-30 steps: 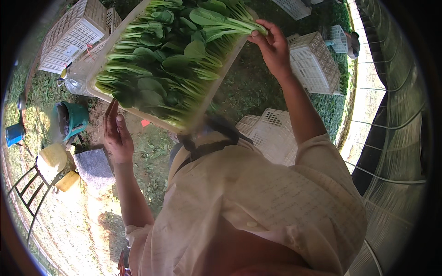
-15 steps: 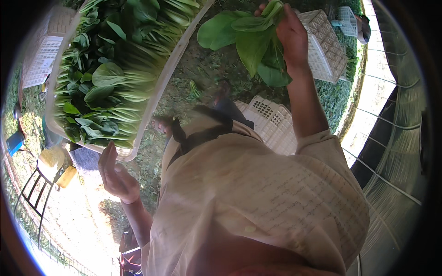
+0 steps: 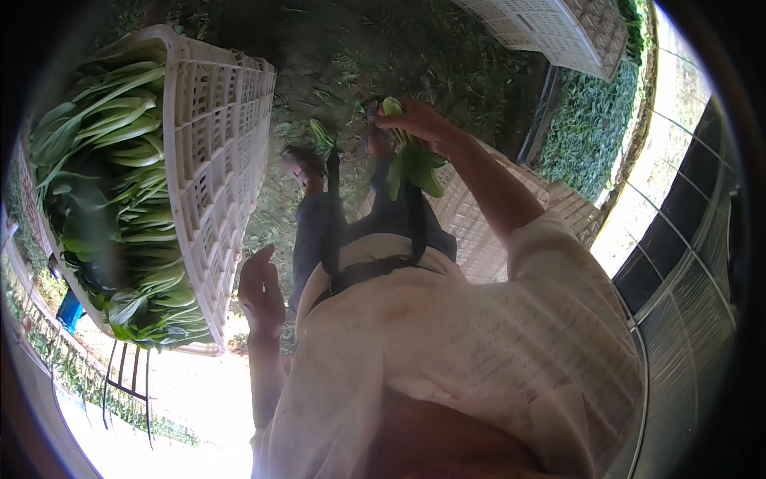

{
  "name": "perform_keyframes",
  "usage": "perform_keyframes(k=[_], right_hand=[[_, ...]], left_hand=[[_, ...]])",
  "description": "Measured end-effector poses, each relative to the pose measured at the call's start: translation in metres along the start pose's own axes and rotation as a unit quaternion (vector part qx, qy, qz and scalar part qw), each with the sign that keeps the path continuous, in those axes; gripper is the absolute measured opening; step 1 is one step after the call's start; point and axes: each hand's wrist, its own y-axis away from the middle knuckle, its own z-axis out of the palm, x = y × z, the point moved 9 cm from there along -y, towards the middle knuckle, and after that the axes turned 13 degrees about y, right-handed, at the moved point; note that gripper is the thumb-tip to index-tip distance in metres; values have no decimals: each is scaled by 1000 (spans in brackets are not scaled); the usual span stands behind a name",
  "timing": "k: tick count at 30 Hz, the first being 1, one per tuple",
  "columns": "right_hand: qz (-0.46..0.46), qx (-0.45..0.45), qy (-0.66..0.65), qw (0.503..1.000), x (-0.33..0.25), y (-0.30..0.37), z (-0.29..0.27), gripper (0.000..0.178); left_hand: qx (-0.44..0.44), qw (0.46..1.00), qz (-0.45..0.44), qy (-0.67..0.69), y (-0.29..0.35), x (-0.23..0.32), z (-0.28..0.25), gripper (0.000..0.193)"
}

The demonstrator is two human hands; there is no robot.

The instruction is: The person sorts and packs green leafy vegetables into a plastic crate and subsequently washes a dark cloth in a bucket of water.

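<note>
From my end of the link, I see at far left a white, rectangular, lattice-walled plastic crate [image 3: 217,152] filled with rows of green leafy vegetables with pale stems [image 3: 152,263]; most stems point toward its right wall and leaves toward the left, probably so the rows lie flat and the firm ends stay easy to reach. Its raised rim is the edge I would mind on that side. Just right of the wall's lower end is my left hand [image 3: 262,294], fingers loosely extended and slightly curled, holding nothing, apparently not touching the crate. Between the crate and the person's feet runs a strip of leaf-littered ground [image 3: 267,191], open room for that hand, with a small loose green plant [image 3: 321,136] lying on it. Right of centre, my right hand [image 3: 419,126] has its fingers closed around the stem end of a small green leafy bunch [image 3: 416,166], leaves hanging down; I take that grip as sparing the soft blades. Pale lattice crates [image 3: 479,211] crowd beneath that forearm, and a stacked white plastic crate group [image 3: 550,36] bounds the upper right, so the freer space seems to lie leftward.
</note>
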Motion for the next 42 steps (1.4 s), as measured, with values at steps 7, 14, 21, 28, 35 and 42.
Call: perform_keyframes(k=[7,14,21,28,35,42], right_hand=[[-51,114,271,955,77,-176,122,54],[34,168,163,972,186,-405,250,47],[59,140,218,964,227,-502,280,41],[-157,238,14,958,125,-368,208,39],[-333,249,-153,896,-75,-82,77,33],[-424,248,-119,863,-193,114,4,36]], left_hand=[[0,887,-446,116,115,-257,26,34],[-81,931,-348,-78,5,-200,111,30],[-75,920,-377,-78,-46,-225,146,25],[-59,948,-310,-31,-44,-203,131,21],[-104,986,-127,20,-76,-150,95,16],[38,989,133,55,-166,134,59,20]])
